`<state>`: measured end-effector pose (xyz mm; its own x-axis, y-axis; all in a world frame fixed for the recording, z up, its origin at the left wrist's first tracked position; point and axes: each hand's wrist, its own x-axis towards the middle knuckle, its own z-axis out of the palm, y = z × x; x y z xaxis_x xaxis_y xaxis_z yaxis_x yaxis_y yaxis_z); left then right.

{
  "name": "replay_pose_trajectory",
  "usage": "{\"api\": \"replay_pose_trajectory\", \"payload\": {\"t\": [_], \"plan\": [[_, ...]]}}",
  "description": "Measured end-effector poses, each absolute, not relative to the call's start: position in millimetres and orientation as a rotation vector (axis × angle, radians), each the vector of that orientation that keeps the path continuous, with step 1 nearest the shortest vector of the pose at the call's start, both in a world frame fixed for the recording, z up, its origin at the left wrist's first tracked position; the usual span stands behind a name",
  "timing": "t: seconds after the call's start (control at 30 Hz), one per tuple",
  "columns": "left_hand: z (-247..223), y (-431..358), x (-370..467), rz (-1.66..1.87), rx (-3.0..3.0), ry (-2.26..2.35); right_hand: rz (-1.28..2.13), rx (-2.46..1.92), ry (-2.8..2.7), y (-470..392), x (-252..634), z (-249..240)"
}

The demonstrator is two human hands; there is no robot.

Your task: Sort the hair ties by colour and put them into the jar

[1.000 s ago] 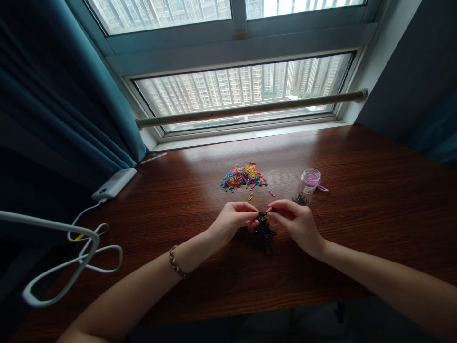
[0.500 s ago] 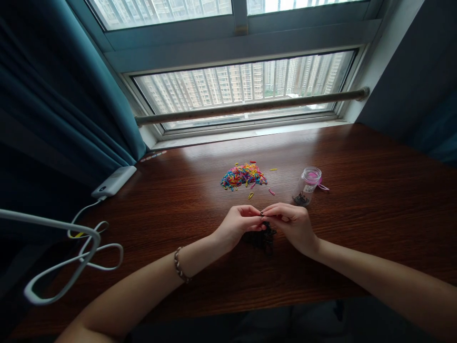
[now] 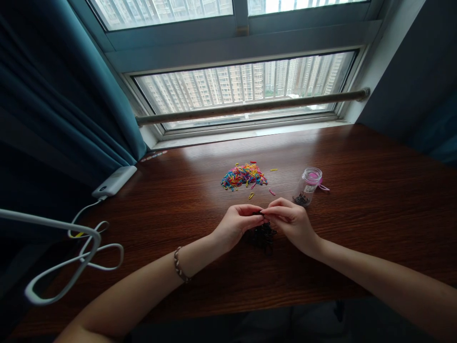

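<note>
My left hand [image 3: 235, 225] and my right hand [image 3: 293, 224] meet fingertip to fingertip over the brown table [image 3: 171, 200]. Both are closed in a pinch around something small and dark, mostly hidden by the fingers. Just below them lies a pile of small black bands [image 3: 264, 237], partly covered by the hands. Beyond the hands is a heap of multicoloured bands [image 3: 243, 176], with a few loose ones around it. A clear jar [image 3: 309, 185] stands behind my right hand, with dark bands inside at its bottom.
A pink item with a loop [image 3: 323, 187] is by the jar. At the left, a white power bank [image 3: 114, 181] has a white cable [image 3: 85, 252] attached, and a thick white bent rod reaches in. Curtain and window border the table.
The fingers of my right hand have shifted slightly and lifted a little at the pinch. My left hand has hardly moved.
</note>
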<state>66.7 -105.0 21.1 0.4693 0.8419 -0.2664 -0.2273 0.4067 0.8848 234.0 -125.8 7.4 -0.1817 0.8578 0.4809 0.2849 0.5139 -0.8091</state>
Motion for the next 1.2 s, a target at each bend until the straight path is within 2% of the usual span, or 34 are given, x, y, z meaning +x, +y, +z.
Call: {"api": "replay_pose_trajectory", "payload": {"t": [0.23,0.4,0.57,0.8,0.97,1.2], "plan": [[22,-107,67,0.773,1.056,0.901,0.872,-1.066,-1.588,-128,231,10],[20,-105,66,0.769,0.980,0.881,0.967,-0.936,-1.546,-125,231,5],[18,-92,60,0.759,0.892,0.868,0.924,-0.859,-1.590,-122,235,6],[20,-71,49,0.834,0.865,0.935,0.858,-1.002,-1.568,-118,239,3],[40,-59,54,0.906,1.119,0.913,0.757,-1.017,-1.794,-117,237,-6],[99,-31,97,0.975,1.528,0.743,0.536,-0.959,-2.036,-117,234,-17]]}}
